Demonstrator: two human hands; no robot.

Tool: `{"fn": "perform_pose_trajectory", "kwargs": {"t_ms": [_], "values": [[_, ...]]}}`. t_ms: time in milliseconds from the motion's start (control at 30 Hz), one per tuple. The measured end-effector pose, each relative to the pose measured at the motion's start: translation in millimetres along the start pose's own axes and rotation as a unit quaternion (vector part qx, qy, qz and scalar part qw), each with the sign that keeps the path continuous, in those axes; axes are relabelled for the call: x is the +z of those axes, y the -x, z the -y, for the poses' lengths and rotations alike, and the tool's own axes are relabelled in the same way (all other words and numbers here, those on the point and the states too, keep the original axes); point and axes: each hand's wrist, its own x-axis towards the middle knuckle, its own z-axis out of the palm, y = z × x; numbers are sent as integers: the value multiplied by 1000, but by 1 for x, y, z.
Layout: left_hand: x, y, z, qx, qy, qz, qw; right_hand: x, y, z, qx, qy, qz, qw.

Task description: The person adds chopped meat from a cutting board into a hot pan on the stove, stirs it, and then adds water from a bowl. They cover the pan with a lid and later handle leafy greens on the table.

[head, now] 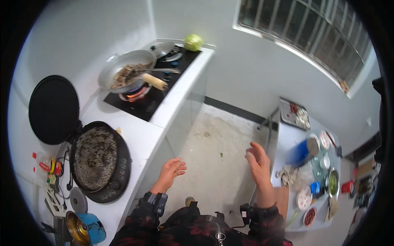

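Observation:
My left hand [171,171] hangs over the floor just off the front edge of the white counter [147,140], holding nothing, its fingers slightly parted. Opposite it, my right hand [258,163] is raised beside the side table with thumb and fingers apart, also holding nothing. On the lit gas burner [134,93] sits a metal wok [106,75] with a wooden handle [155,81]. Browned chopped food [118,79] lies in it, and a metal spatula [158,70] rests across its rim. Nearer me, an electric griddle [95,158] stands with its black lid [54,109] raised.
A cabbage [193,42] and a metal lid [163,49] sit at the hob's far end. Plastic bottles [43,163] and a blue pot [92,229] line the left counter. The right table holds a metal tray [294,113], a blue container [300,153], a cutting board [281,200] and several bowls.

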Motion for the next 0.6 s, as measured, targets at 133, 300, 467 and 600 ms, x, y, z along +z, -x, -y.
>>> {"fn": "perform_pose_trajectory", "kwargs": {"t_ms": [133,300,467,600], "values": [[-24,18,-44,101,-4,-163,981,79,-83,71,-176,56,100,978],[-30,23,-79,93,98,-105,985,165,-190,102,-343,135,135,920],[-27,12,-120,82,151,-29,985,238,-296,91,-420,266,203,844],[-7,-33,-159,127,143,-20,981,286,-343,77,-350,356,348,794]]}}
